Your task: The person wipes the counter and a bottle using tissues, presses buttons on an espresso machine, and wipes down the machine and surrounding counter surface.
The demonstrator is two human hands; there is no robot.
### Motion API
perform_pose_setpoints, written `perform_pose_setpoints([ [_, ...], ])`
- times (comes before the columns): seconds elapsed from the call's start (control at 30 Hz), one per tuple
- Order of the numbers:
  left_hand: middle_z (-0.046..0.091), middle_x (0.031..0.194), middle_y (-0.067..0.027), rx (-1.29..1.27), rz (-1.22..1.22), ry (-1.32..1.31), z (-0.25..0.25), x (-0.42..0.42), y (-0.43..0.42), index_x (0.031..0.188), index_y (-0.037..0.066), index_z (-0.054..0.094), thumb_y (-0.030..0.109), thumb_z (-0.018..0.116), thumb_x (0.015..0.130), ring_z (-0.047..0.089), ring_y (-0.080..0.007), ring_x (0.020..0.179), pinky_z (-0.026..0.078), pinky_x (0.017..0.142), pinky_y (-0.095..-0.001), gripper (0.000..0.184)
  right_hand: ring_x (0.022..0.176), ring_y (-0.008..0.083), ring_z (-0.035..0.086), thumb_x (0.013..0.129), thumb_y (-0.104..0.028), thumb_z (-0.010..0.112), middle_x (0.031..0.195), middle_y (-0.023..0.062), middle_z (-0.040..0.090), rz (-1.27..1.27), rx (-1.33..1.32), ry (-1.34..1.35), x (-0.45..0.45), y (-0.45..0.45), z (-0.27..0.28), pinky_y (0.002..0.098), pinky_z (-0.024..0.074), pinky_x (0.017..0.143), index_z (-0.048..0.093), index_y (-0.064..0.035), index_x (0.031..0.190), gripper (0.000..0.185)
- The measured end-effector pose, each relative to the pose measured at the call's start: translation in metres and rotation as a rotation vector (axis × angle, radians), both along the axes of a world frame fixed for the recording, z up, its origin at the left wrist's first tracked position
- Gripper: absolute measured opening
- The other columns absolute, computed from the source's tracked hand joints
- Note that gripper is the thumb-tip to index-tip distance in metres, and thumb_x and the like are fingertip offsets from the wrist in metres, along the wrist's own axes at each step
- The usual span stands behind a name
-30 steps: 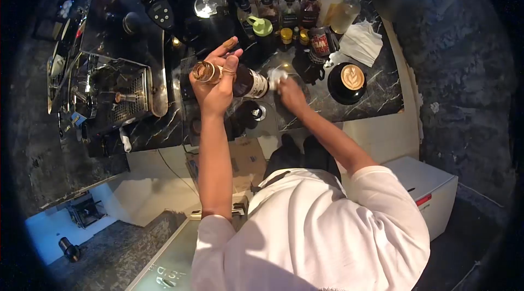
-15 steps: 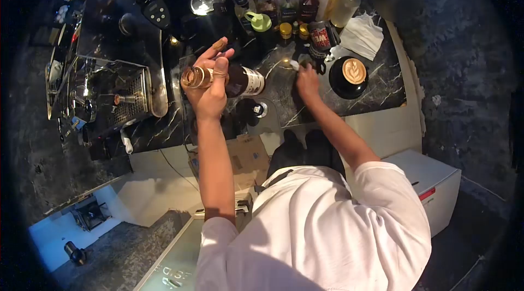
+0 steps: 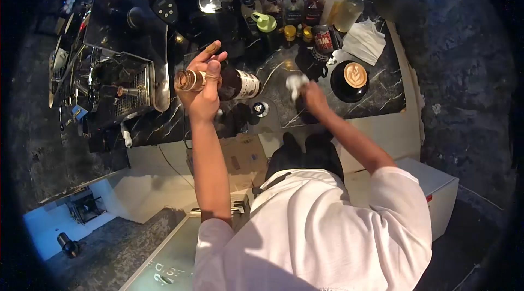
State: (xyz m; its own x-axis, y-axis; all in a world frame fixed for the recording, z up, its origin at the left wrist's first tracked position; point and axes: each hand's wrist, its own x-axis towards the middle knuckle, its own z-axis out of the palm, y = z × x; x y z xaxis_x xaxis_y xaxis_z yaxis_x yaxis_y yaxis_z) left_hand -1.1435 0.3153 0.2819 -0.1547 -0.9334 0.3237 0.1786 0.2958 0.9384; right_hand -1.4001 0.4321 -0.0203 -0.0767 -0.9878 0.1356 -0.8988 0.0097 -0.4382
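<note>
My left hand (image 3: 203, 94) is wrapped round the neck of a brown glass bottle (image 3: 231, 86), which lies nearly sideways with its uncapped mouth to the left. A pale label covers part of its body. In my right hand (image 3: 314, 98) is a crumpled white tissue (image 3: 296, 82), held over the dark marble counter (image 3: 274, 67). Right of that hand stands a latte (image 3: 355, 75) with leaf-shaped art, in a black cup on a black saucer (image 3: 347, 94). A small round black-and-white item (image 3: 260, 109) sits near the counter's front edge, below the bottle.
Pump and syrup bottles (image 3: 293, 10) crowd the back of the counter, with a light green lidded item (image 3: 265, 22) before them. White napkins (image 3: 364, 41) lie at the back right, beside a dark jar with a red label (image 3: 324, 42). An espresso machine (image 3: 123, 56) stands left.
My right hand has drawn back toward me from near the dark jar, and more of the white tissue shows. My left hand and the bottle have shifted slightly left.
</note>
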Motion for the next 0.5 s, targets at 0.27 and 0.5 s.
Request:
perform_pose_setpoints([
  [0.27, 0.066, 0.122, -0.0225, -0.014, 0.042, -0.029, -0.003, 0.001, 0.008, 0.071, 0.0, 0.058, 0.004, 0.069, 0.091, 0.071, -0.0288, 0.095, 0.053, 0.074, -0.0276, 0.023, 0.093, 0.0327, 0.057, 0.091, -0.013, 0.047, 0.113, 0.0085, 0.063, -0.078, -0.236, -0.011, 0.041, -0.088, -0.001, 0.0423, 0.0489, 0.08, 0.068, -0.0042, 0.105, 0.027],
  [0.5, 0.065, 0.122, -0.0234, -0.019, 0.018, -0.042, -0.013, -0.009, 0.011, 0.071, 0.0, 0.058, 0.004, 0.069, 0.091, 0.071, -0.0294, 0.095, 0.053, 0.077, -0.0289, 0.023, 0.093, 0.0316, 0.054, 0.078, -0.007, 0.052, 0.114, 0.0114, 0.063, 0.29, -0.111, -0.268, 0.045, 0.042, 0.016, 0.0376, 0.0463, 0.083, 0.068, -0.0024, 0.114, 0.039],
])
